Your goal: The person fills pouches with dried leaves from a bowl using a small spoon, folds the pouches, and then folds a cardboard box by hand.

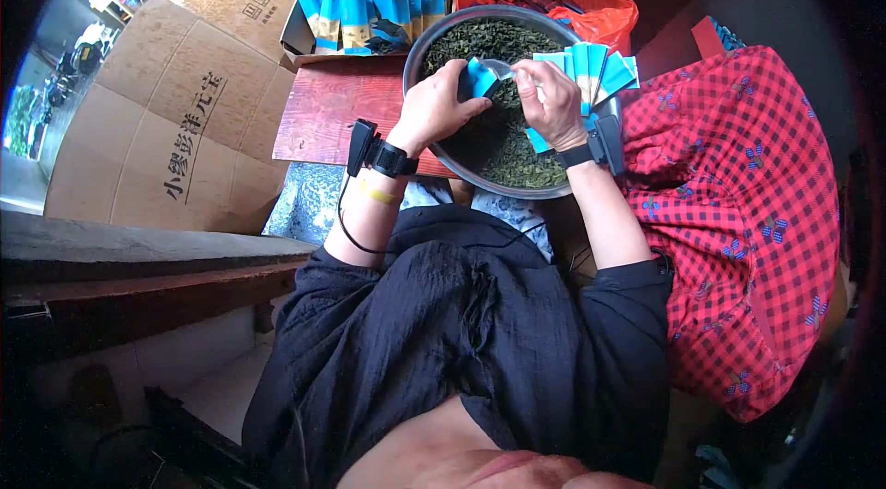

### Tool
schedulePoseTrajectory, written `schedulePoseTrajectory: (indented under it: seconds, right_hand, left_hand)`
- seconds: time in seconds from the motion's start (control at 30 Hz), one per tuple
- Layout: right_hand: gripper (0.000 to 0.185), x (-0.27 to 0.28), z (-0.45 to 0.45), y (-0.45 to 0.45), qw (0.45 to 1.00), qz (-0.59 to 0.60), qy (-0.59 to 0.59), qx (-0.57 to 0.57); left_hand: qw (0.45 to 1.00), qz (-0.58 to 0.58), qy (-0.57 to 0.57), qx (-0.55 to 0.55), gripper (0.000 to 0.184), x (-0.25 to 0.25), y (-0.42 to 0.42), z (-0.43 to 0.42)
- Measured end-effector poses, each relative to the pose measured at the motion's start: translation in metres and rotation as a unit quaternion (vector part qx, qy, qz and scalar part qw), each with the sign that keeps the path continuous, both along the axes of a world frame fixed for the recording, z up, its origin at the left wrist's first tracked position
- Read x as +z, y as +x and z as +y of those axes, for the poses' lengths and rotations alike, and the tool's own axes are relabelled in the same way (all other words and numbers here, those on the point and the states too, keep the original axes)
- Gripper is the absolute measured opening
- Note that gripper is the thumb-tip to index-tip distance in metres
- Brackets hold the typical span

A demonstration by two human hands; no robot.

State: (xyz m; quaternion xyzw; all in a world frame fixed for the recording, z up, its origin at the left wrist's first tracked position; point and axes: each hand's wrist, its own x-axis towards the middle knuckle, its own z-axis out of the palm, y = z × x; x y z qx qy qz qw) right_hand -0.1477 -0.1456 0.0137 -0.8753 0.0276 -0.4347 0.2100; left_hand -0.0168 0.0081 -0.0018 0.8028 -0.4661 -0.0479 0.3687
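Head view | left hand (434, 113) is holding blue packet (479, 78) | right hand (552, 105) is pinching clear spoon-like piece (499, 68) | packet probably feeling light, creasing easily; side edges seemingly offering best hold

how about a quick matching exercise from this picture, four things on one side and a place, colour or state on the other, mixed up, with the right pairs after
Column one
1. metal basin
2. plastic bag
3. large cardboard
4. blue packet

Column two
A. printed with black characters
B. held in the left grip
C. holding green leaf bits
D. bright red, beyond the basin

Right pairs: 1-C, 2-D, 3-A, 4-B
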Motion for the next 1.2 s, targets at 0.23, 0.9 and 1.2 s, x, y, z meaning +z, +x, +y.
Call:
schedulePoseTrajectory:
  seconds: [0.23, 0.9, 1.2]
  right_hand:
    - [0.007, 0.001, 0.0, 0.0, 0.995, -0.021, -0.093, 0.037]
    - [0.031, -0.041, -0.044, 0.016, 0.926, 0.142, 0.349, -0.022]
    - [0.019, -0.008, -0.009, 0.002, 0.977, -0.007, 0.212, 0.0]
  left_hand:
    - [0.999, 0.007, 0.026, -0.022, 0.058, 0.006, -0.001, 0.001]
    - [1.0, 0.007, 0.015, -0.011, 0.057, 0.008, -0.002, 0.002]
    - [1.0, 0.01, 0.025, -0.006, 0.063, 0.007, -0.001, 0.001]
